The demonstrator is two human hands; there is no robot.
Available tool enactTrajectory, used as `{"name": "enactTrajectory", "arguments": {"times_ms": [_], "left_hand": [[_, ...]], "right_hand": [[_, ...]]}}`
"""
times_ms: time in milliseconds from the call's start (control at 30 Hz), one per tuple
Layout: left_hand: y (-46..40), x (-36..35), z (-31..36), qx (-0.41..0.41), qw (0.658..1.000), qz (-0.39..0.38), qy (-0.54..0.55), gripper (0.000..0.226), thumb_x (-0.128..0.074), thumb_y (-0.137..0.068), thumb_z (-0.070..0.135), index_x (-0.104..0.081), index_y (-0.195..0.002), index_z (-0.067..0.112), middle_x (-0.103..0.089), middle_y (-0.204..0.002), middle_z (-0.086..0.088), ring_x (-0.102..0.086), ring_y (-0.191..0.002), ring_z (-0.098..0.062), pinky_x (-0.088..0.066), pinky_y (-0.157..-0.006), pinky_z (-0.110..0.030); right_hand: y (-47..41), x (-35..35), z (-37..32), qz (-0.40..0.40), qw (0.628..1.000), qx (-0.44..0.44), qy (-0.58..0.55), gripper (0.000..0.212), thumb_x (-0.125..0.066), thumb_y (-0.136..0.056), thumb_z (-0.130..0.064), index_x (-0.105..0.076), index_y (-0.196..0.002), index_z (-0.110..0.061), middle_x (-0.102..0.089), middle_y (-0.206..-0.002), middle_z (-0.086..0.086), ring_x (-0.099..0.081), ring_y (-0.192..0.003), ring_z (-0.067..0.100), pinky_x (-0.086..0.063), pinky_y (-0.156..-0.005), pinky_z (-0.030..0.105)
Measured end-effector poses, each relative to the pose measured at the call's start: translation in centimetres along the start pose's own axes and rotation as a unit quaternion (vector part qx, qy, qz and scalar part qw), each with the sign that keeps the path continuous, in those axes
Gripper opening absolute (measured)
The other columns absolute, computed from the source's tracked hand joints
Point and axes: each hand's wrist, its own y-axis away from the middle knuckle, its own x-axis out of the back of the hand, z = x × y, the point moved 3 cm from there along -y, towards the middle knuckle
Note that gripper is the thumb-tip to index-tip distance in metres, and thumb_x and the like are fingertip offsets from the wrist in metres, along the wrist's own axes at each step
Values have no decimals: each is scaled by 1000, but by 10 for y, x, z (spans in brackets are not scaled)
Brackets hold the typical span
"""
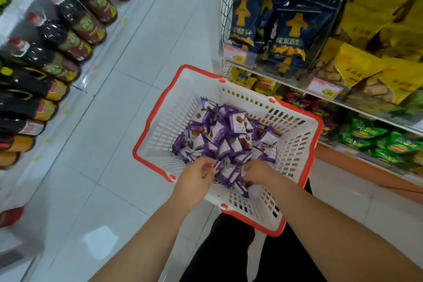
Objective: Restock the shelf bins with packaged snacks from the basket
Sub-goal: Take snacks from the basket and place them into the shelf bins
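A white plastic basket with a red rim (158, 107) stands on the floor in front of me, holding a heap of several small purple-and-white snack packets (223, 135). Both of my hands reach into its near side. My left hand (196, 177) has its fingers curled into the near edge of the heap, gripping packets. My right hand (257, 171) does the same a little to the right, its fingers curled round packets. The fingertips of both hands are buried among the wrappers.
To the right stands a shelf unit with dark blue snack bags (290, 27), yellow bags (375, 52) and green bags (375, 139) on lower levels. Large oil bottles (75, 23) line the left side. White tiled floor (128, 75) lies between.
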Motion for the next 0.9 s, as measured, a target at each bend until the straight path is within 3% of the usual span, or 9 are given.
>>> {"name": "enactTrajectory", "arguments": {"times_ms": [67,133,233,333,400,500,600,767,900], "left_hand": [[0,-3,8,-12,1000,-16,2,30,-56,-96,13,-60,-124,22,-63,-116,5,-58,-111,-11,-43,-90,-19],[-1,-7,21,-67,996,-48,-27,51,-62,-88,8,-53,-134,25,-55,-131,4,-49,-125,-15,-39,-106,-28],[3,-6,55,-160,984,-65,-49,67,-68,-83,16,-42,-142,36,-38,-146,8,-34,-137,-10,-29,-113,-29],[9,5,99,-185,982,-19,30,50,-67,-90,20,-50,-134,35,-49,-133,15,-48,-122,0,-41,-104,-24],[13,15,127,-159,984,-14,74,39,-67,-92,26,-56,-127,35,-63,-117,15,-61,-104,0,-51,-95,-29],[18,27,172,-144,980,-32,132,28,-70,-90,30,-58,-115,37,-72,-98,13,-68,-89,-2,-55,-87,-31],[27,31,220,-156,969,-33,188,16,-69,-90,28,-59,-103,31,-73,-85,16,-67,-77,-2,-54,-76,-28],[33,21,281,-143,948,-64,276,16,-67,-91,23,-62,-106,26,-75,-89,13,-68,-82,-2,-55,-73,-20],[29,4,316,-104,899,-105,412,31,-71,-82,11,-61,-111,8,-74,-101,-8,-72,-87,-18,-57,-74,-28]], "right_hand": [[25,27,-4,42,996,4,-79,30,-58,-91,-2,-62,-121,2,-63,-119,16,-61,-101,24,-47,-78,27],[56,50,-9,39,981,33,-188,26,-62,-91,-1,-66,-116,-3,-66,-112,11,-62,-89,18,-52,-76,22],[111,78,-19,-47,893,73,-442,15,-60,-92,-1,-69,-104,-4,-68,-92,11,-65,-77,18,-56,-64,22],[154,105,-17,-92,824,93,-551,19,-54,-98,-15,-70,-102,-7,-71,-91,15,-71,-74,22,-57,-53,25],[174,123,-12,-84,809,106,-573,24,-49,-100,-27,-68,-97,-12,-70,-88,15,-69,-67,21,-54,-47,25],[195,153,0,7,838,143,-526,39,-53,-91,-45,-64,-109,-12,-57,-70,1,-54,-57,13,-45,-49,23],[216,176,5,64,857,202,-470,71,-72,-71,-57,-61,-124,-11,-62,-92,2,-56,-77,13,-46,-63,25],[253,206,8,71,804,287,-515,54,-75,-81,-30,-59,-124,-3,-69,-104,13,-65,-90,22,-49,-88,40],[274,228,16,148,769,307,-541,29,-66,-85,-8,-56,-112,-3,-74,-89,3,-71,-74,12,-54,-62,22]]}}
